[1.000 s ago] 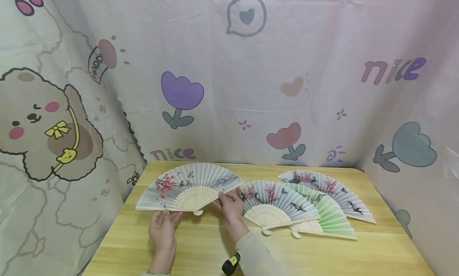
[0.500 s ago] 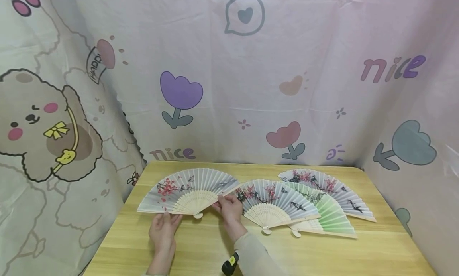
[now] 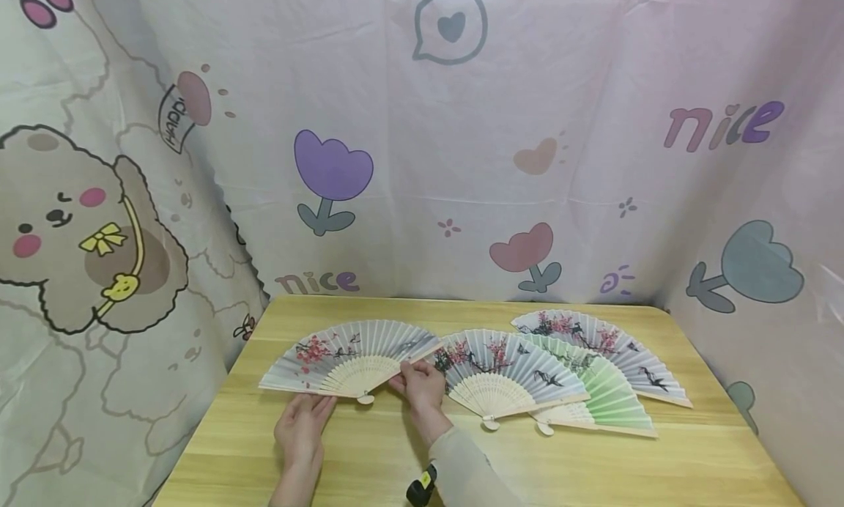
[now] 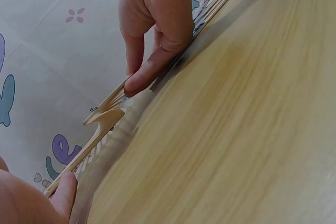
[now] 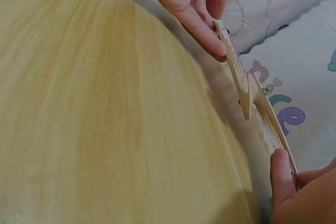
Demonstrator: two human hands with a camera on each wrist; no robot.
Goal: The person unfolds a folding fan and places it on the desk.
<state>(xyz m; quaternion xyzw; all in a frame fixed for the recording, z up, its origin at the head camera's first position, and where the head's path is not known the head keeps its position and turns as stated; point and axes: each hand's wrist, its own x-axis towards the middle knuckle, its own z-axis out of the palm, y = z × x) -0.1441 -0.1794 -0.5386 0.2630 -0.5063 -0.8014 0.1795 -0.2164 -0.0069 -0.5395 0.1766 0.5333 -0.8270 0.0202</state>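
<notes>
An open folding fan (image 3: 359, 357), grey-white with red blossoms and pale wooden ribs, is spread out at the left of the table. My left hand (image 3: 300, 426) pinches its left outer rib between thumb and fingers. On the other side, my right hand (image 3: 422, 393) grips the right outer rib. Both wrist views show the fan edge-on, its lower edge slightly above the wood. Close by on the right lies another open folding fan (image 3: 491, 393), grey with pink blossoms; the held fan's right tip meets or overlaps its left edge.
Farther right, a green folding fan (image 3: 613, 401) lies partly under the grey one, and a further blossom-patterned fan (image 3: 620, 357) is behind it. The wooden table (image 3: 369, 463) backs onto a printed curtain (image 3: 409, 155). A black strap with a yellow label (image 3: 422, 485) is at my right wrist.
The held fan has come down toward the table and leans back flatter, shifting slightly right. Both hands keep their hold on it. The other fans have stayed put.
</notes>
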